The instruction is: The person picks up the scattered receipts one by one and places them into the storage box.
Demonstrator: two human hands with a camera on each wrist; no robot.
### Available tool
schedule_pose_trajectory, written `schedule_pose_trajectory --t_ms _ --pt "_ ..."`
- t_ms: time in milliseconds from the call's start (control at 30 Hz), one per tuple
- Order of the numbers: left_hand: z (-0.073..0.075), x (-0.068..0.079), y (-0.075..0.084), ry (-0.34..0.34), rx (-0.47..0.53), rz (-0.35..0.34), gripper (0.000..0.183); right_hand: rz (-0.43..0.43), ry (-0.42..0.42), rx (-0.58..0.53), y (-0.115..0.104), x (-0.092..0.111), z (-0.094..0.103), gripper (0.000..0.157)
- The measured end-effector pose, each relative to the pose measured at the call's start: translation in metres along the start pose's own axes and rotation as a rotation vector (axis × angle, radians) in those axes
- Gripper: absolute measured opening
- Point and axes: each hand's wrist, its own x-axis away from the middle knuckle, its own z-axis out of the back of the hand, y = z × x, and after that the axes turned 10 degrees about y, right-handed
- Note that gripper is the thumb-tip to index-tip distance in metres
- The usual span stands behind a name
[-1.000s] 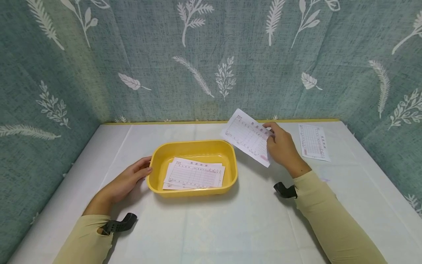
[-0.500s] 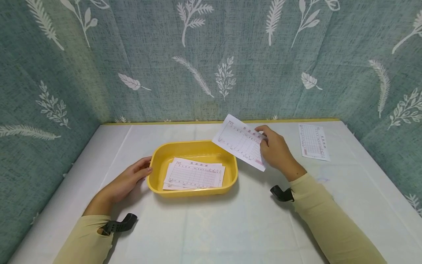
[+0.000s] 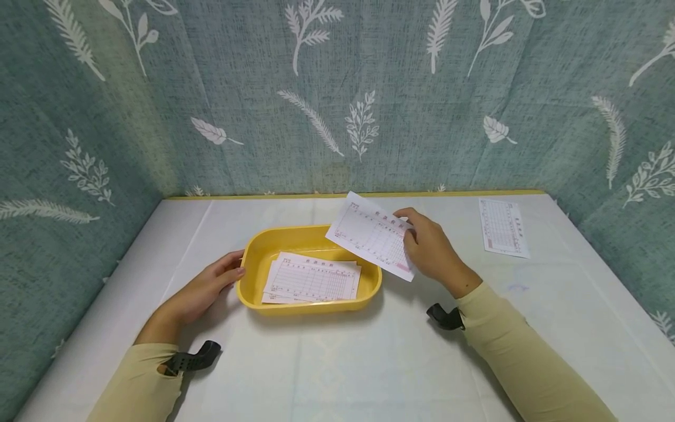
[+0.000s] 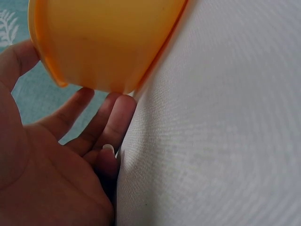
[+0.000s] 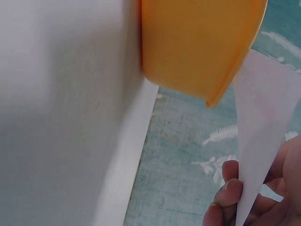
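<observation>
A shallow yellow plastic basin (image 3: pixel 310 308) stands on the table with a few overlapping printed receipt forms (image 3: pixel 311 278) lying inside. My left hand (image 3: pixel 203 288) rests at its left end. In the left wrist view, the thumb and fingers (image 4: pixel 68 110) touch the outside of the basin wall (image 4: pixel 108 52). My right hand (image 3: pixel 435 249) pinches one receipt form (image 3: pixel 369 234) by its right end, thumb in front. That form is tilted, its left part above the basin's right rear rim. In the right wrist view, the held paper (image 5: pixel 263 103) is slightly curved beside the basin.
Another receipt form (image 3: pixel 503 227) lies flat on the white-covered table (image 3: pixel 337 369) at the far right. A yellow strip (image 3: pixel 227 196) runs along the table's back edge. Green leaf-patterned cloth (image 3: pixel 337 94) stands behind and on both sides. Each wrist carries a black camera mount (image 3: pixel 445 317).
My right hand has moved left and slightly toward me, bringing the held receipt form from beside the basin to partly over its right rear rim. The left hand and basin stay in place.
</observation>
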Motion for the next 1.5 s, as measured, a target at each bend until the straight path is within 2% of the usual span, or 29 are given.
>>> schedule_pose_trajectory --t_ms 367,600,700,967,1267,1500 --pt "0.001 0.001 -0.001 -0.002 -0.009 -0.007 0.056 0.049 0.007 -0.039 -0.007 0.004 -0.007 0.041" --pt "-0.001 -0.004 -0.001 0.007 -0.017 -0.001 0.058 0.179 0.097 -0.037 -0.012 0.005 -0.010 0.041" --pt "-0.002 -0.007 0.000 0.009 -0.024 0.011 0.059 0.215 0.109 -0.034 -0.014 0.003 -0.012 0.041" --pt "-0.002 0.000 -0.005 0.014 -0.050 0.003 0.059 0.214 0.047 -0.074 -0.027 0.004 -0.025 0.040" --pt "0.005 0.004 0.000 0.017 -0.055 -0.013 0.058 0.286 -0.001 -0.054 -0.056 -0.005 -0.041 0.040" --pt "0.002 0.002 -0.005 0.005 -0.047 -0.009 0.056 0.290 -0.110 -0.012 -0.064 -0.010 -0.060 0.041"
